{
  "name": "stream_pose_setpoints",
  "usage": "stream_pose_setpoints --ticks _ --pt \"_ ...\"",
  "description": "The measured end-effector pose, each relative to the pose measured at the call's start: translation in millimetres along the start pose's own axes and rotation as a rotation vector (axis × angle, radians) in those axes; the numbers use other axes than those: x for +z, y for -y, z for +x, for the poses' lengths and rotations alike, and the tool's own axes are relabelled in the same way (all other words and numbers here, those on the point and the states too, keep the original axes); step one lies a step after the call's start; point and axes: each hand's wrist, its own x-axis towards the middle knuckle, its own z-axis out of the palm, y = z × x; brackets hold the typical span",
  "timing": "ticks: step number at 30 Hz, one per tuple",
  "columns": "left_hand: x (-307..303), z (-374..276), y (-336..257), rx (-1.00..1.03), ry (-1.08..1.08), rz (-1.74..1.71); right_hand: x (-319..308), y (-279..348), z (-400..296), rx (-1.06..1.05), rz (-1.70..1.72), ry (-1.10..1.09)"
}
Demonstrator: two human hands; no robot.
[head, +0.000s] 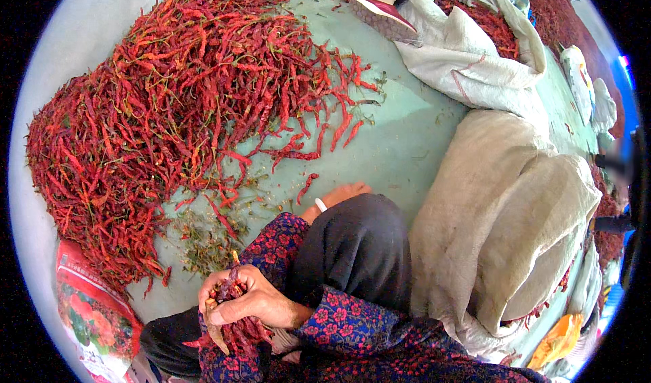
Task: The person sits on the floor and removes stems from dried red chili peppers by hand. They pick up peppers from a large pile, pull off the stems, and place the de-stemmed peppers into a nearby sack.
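My right hand [246,299] is closed around a bunch of dried red chili peppers [234,286], with a pale yellowish pepper hanging below the thumb. More dark red peppers lie beneath this hand, against the floral sleeve. My left arm crosses behind the right hand; my left hand [351,190], with a white bracelet at the wrist, is partly hidden behind the dark-trousered knee, so its fingers are hidden. A large heap of red chilies [203,78] lies on the floor ahead and to the left. Stem scraps [208,245] are scattered between the heap and my right hand.
A beige woven sack [473,205] stands right of the knee. Beyond it, a white sack [473,62] holds chilies beside another person's shoe [385,18]. A printed red and white bag [96,312] lies lower left, an orange bag [557,341] lower right.
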Motion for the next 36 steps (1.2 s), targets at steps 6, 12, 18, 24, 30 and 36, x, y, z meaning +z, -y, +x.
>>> stream_pose_setpoints --ticks 6,12,18,24,30,36 --pt "-46 -3 16 -0.486 -0.233 -0.904 -4 -4 1 -0.025 0.035 -0.020" --pt "-154 -31 12 -0.525 -0.467 -1.850 4 3 1 -0.142 0.237 -0.032" --pt "-165 -64 28 -0.362 -0.533 -1.597 4 -1 2 -0.110 0.260 -0.134" --pt "-180 -85 14 -0.451 -0.490 -1.404 -4 4 -1 -0.223 0.130 -0.110" --pt "-202 -119 9 -0.454 -0.424 -1.057 -9 8 2 -0.420 0.087 -0.308" --pt "-227 -160 -1 -0.399 -0.467 -0.727 -11 9 8 -0.444 -0.027 -0.417"
